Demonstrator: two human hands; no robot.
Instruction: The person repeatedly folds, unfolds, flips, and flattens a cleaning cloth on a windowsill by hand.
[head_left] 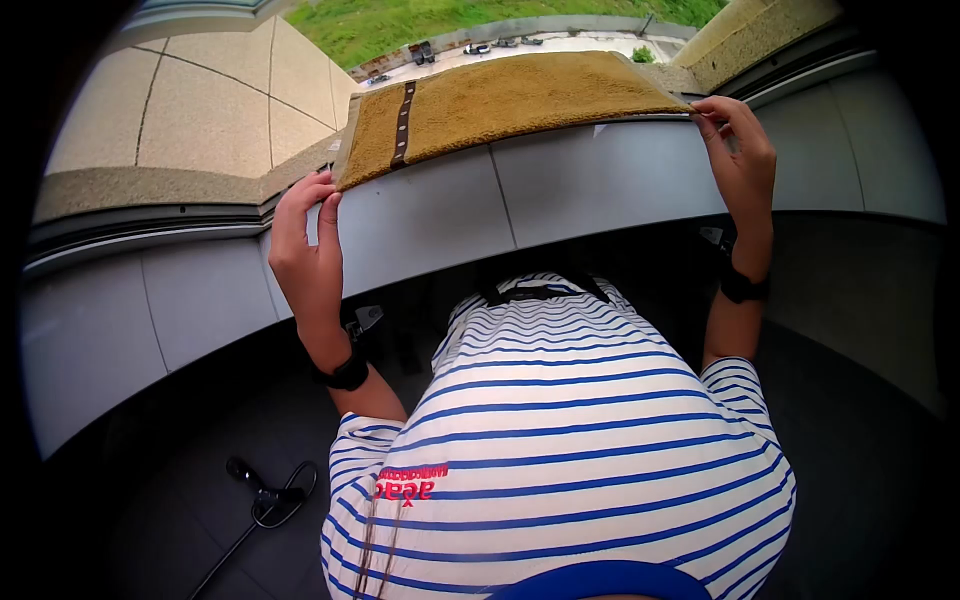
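A mustard-brown towel (520, 100) with a dark dotted stripe near its left end is stretched out over the window sill (590, 180). My left hand (308, 235) pinches its near left corner between thumb and fingers. At the other end, my right hand (738, 150) grips the near right corner the same way. The near edge runs almost straight between both hands. Whether the towel's far part rests on the ledge or hangs beyond it, I cannot tell.
Beyond the open window lie grass (380, 25) and a paved strip with parked motorbikes (477, 49), far below. Window tracks (150, 222) run along the sill. A black cable with a connector (265, 495) lies on the dark floor at lower left.
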